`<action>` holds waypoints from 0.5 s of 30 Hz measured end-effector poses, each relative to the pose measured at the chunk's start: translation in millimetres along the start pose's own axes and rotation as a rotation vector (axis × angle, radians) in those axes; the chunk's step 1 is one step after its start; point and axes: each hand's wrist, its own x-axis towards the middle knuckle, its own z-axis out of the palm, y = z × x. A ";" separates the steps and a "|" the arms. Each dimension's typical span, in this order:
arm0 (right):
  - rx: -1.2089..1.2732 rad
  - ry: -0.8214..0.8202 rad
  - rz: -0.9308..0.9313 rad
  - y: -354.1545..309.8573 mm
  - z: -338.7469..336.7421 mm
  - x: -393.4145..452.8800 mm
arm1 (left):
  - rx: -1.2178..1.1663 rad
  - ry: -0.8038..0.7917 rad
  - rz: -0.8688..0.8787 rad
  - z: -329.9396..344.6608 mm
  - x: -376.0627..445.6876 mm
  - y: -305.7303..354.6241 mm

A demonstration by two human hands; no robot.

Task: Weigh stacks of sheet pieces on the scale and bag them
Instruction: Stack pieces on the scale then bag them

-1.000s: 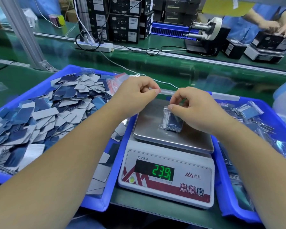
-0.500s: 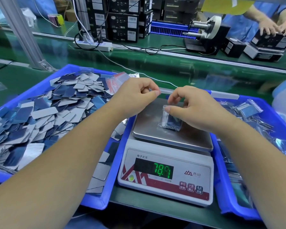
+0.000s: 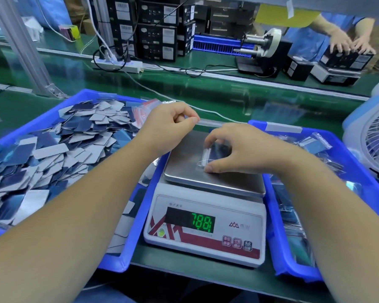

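The right hand (image 3: pixel 247 149) is curled over a small bagged stack (image 3: pixel 214 152) of sheet pieces, thumb at the near end and fingertips over the far end, holding it on the steel pan of the scale (image 3: pixel 206 228). The left hand (image 3: pixel 169 125) hovers just behind the pan's back-left corner, thumb and forefinger pinched together on what looks like a thin strip of clear film; whether that strip belongs to the bag's mouth I cannot tell. The scale's green readout is lit, though the last digit is hard to read.

The stack looks light and stiff as a block, but the clear bag around it is slick and loose, so the pieces could slide or fan out inside. The best hold is probably across the two short ends, as the right hand has it, squeezing the block rather than the film.

The scale stands near the front edge of the green counter (image 3: pixel 228 99), between two blue trays. The left tray (image 3: pixel 127 254) is heaped with loose blue and grey sheet pieces (image 3: pixel 59 149), with a few red-edged empty bags at its far right corner. The right tray (image 3: pixel 359 171) holds filled bags (image 3: pixel 315 145). A white fan (image 3: pixel 376 138) sits beyond the right tray.
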 end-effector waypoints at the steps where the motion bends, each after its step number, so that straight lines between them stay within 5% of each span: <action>1: -0.010 -0.012 -0.006 -0.8 -1.0 0.5 | 0.007 -0.001 0.014 1.2 0.9 4.0; 7: -0.163 -0.008 -0.027 4.0 -18.5 -5.8 | 0.133 -0.089 0.204 12.8 1.8 36.4; 15: -0.054 0.006 0.328 63.9 -50.8 -63.7 | 0.128 -0.176 0.202 28.4 -10.6 40.2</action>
